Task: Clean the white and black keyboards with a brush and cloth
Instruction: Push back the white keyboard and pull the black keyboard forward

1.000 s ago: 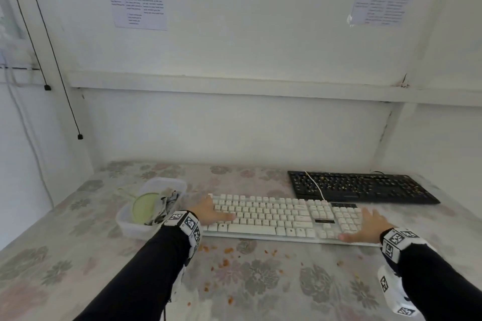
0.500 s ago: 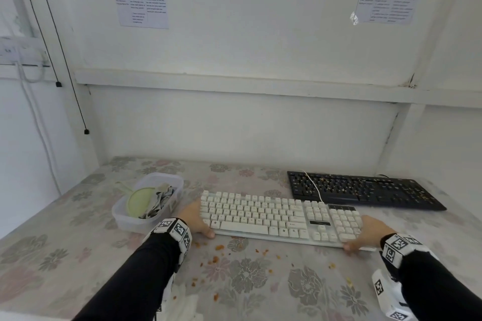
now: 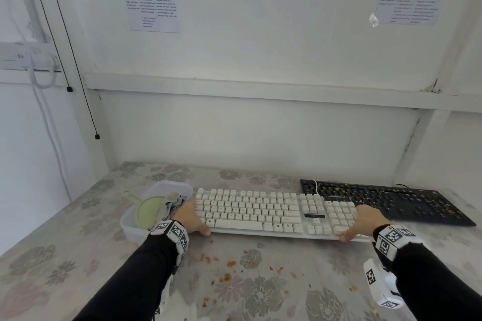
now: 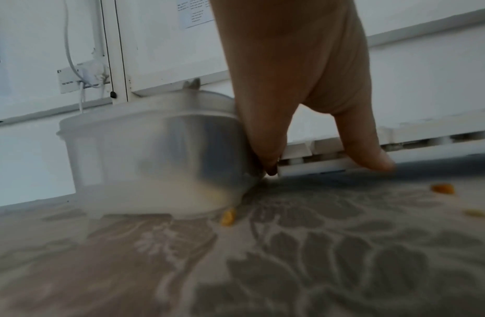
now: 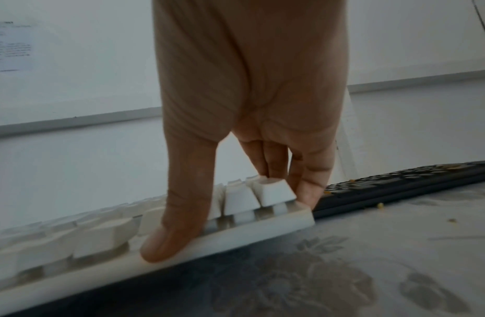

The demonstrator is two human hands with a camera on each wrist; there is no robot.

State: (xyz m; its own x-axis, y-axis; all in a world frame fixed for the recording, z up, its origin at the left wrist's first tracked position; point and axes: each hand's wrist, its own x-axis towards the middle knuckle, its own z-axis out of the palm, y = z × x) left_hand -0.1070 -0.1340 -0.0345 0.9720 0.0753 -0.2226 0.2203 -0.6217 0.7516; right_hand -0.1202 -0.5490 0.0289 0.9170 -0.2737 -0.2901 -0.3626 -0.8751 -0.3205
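The white keyboard [image 3: 260,212] lies across the middle of the flowered table. My left hand [image 3: 192,219] grips its left end, thumb on the front edge. My right hand [image 3: 363,222] grips its right end the same way, thumb [image 5: 178,225] in front and fingers [image 5: 306,188] round the end. In the right wrist view a dark shadow lies under the keyboard's front edge [image 5: 235,236]. The black keyboard [image 3: 386,200] lies behind and to the right, sprinkled with orange crumbs. A patterned cloth [image 3: 174,205] and a pale green round item [image 3: 148,212] sit in a clear tub [image 3: 130,227].
Orange crumbs [image 3: 230,264] are scattered on the table cover [image 3: 65,255] in front of the white keyboard. The tub [image 4: 143,154] touches the keyboard's left end. White walls close in the back and both sides. A white cable [image 3: 316,186] crosses the black keyboard's left end.
My hands went from lying on the keys to gripping the white keyboard's two ends. The keyboard has shifted left, up against the tub.
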